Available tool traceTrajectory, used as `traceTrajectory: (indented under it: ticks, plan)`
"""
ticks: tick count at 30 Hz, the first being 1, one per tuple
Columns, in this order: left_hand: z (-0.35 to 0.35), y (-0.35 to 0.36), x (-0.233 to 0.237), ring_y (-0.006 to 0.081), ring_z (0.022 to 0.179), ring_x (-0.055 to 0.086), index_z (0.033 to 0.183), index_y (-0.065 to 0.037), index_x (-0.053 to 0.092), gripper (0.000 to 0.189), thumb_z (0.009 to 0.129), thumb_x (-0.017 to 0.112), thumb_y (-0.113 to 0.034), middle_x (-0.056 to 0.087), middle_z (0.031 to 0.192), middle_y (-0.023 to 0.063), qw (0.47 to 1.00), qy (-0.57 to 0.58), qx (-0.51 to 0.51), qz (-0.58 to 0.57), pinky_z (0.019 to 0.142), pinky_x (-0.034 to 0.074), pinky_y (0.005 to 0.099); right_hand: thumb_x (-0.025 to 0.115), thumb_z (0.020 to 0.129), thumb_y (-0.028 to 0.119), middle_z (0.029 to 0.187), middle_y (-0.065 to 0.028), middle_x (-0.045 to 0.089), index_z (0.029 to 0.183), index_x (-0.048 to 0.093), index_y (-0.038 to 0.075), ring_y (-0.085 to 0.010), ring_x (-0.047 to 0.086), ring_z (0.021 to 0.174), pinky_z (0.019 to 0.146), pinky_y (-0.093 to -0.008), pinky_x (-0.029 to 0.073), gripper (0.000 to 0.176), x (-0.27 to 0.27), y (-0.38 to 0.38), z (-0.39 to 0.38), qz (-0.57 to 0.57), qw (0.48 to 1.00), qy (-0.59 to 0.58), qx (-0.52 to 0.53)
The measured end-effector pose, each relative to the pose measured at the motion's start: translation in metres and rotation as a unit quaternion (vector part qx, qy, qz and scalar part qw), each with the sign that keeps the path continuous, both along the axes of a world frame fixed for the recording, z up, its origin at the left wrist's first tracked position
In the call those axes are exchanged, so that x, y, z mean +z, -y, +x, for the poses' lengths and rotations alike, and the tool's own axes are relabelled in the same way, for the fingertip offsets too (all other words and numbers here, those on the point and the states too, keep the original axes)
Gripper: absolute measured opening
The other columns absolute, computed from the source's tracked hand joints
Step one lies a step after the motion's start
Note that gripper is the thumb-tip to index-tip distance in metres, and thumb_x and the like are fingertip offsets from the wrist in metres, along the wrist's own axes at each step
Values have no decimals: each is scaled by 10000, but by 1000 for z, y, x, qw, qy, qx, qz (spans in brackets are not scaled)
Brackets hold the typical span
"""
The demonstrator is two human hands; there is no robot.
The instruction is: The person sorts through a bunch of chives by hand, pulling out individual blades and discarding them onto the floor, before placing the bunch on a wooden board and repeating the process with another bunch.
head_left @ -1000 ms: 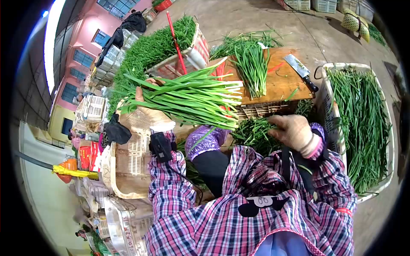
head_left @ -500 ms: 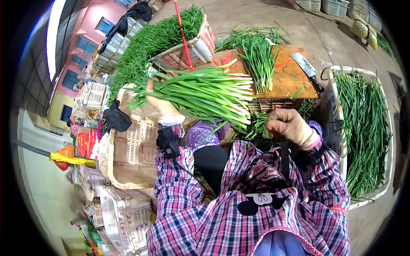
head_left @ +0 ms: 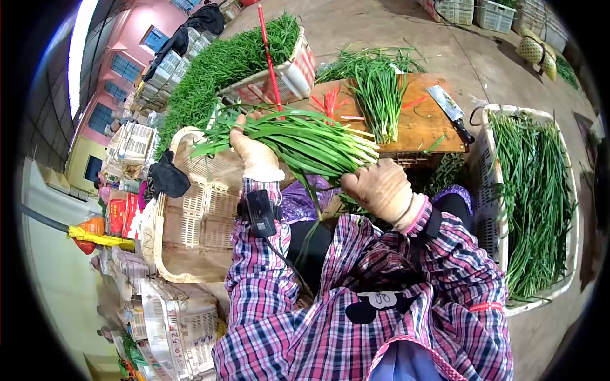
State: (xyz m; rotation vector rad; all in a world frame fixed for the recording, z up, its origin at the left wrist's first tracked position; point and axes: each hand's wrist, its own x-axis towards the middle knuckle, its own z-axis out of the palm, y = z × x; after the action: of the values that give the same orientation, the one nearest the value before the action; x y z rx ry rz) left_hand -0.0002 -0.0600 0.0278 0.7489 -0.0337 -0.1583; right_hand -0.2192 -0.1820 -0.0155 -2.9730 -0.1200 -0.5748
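A bunch of garlic chives (head_left: 305, 141) lies sideways in front of me, leaf tips to the left and pale stem ends to the right. My left hand (head_left: 255, 149) is closed around the leafy part, thumb on top. Against the lower stem ends, my right hand (head_left: 383, 192) is closed with its fingers curled; it grips the stems there. Beyond, a second bunch of chives (head_left: 379, 105) rests on a wooden board (head_left: 426, 127). Red ties (head_left: 330, 103) lie on that board, and a cleaver (head_left: 450, 111) with a black handle sits at its right edge.
At right stands a white crate (head_left: 502, 254) full of chives. A heaped crate (head_left: 298, 76) is at the back left, with a red pole (head_left: 270, 60) before it. An open cream crate (head_left: 168, 276) sits by my left arm. Loose greens (head_left: 346, 63) lie behind the board.
My right hand has moved left and up onto the stem ends of the held bunch. The left hand still holds the leaves, and some strands now hang down.
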Motion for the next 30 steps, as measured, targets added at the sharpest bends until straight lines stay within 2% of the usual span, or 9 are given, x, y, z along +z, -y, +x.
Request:
traceTrajectory:
  ticks: [3, 10, 13, 21, 23, 25, 27, 29, 30]
  plan:
    - [14, -13, -6, 267, 779, 552, 852, -37, 527, 235, 872, 464, -262, 573, 827, 93, 999, 18, -7, -27, 757, 488, 442, 645, 766, 263, 638, -58, 571, 810, 586, 153, -289, 588, 616, 563, -408, 455, 133, -26, 14, -19, 131, 983, 71, 105]
    - [34, -28, -6, 250, 798, 569, 882, -21, 566, 245, 870, 484, -252, 601, 844, 92, 998, 4, 55, -35, 778, 485, 420, 659, 789, 257, 683, -107, 600, 907, 625, 128, -309, 605, 645, 559, -413, 474, 178, -57, 53, -83, 154, 964, -208, 53]
    - [19, -18, 3, 246, 796, 571, 890, -25, 566, 245, 872, 482, -254, 606, 851, 92, 997, -17, 58, -38, 775, 484, 414, 714, 737, 319, 709, -88, 618, 1101, 564, 149, -313, 621, 676, 570, -409, 472, 429, -25, 41, -71, 175, 982, -71, -30]
    - [-4, -6, 9, 269, 787, 578, 894, -25, 558, 256, 871, 479, -268, 599, 839, 97, 999, -30, 16, -7, 759, 494, 422, 641, 814, 374, 654, -89, 613, 924, 593, 145, -298, 618, 605, 498, -408, 458, 259, -3, 18, 10, 125, 979, 145, -72]
    - [5, -11, 6, 282, 790, 590, 915, -11, 570, 283, 870, 478, -275, 617, 868, 110, 999, -38, 29, 2, 762, 499, 420, 661, 827, 233, 664, -96, 607, 837, 629, 99, -230, 612, 597, 530, -351, 462, 138, -9, 16, 3, 399, 900, 175, -7]
    - [35, -28, -17, 293, 797, 602, 955, -10, 591, 310, 872, 473, -284, 638, 920, 129, 999, -4, 33, 16, 771, 499, 423, 632, 846, 63, 642, -1, 564, 778, 614, 18, -62, 507, 601, 533, -225, 415, 83, -5, 20, -18, 684, 723, 40, 86]
    - [49, -32, -23, 307, 821, 612, 997, -27, 605, 340, 871, 477, -316, 648, 972, 144, 996, -60, 45, 43, 788, 495, 422, 643, 845, 77, 654, 18, 572, 758, 610, 8, -61, 506, 594, 528, -211, 407, 116, -5, 28, -43, 743, 652, -58, 140]
    - [36, -32, -22, 313, 854, 611, 1020, -47, 610, 374, 861, 495, -364, 649, 998, 143, 984, -65, 138, 93, 816, 484, 434, 637, 850, 90, 647, -1, 590, 801, 632, 23, -80, 532, 606, 541, -238, 434, 84, -18, 37, -55, 684, 702, -158, 118]
    - [37, -41, -24, 323, 881, 604, 1048, -44, 605, 418, 847, 517, -399, 645, 1029, 147, 997, -58, 7, 43, 848, 461, 449, 645, 843, 101, 659, -14, 606, 829, 639, 33, -93, 546, 617, 559, -256, 449, 70, -20, 38, -59, 594, 781, -161, 101]
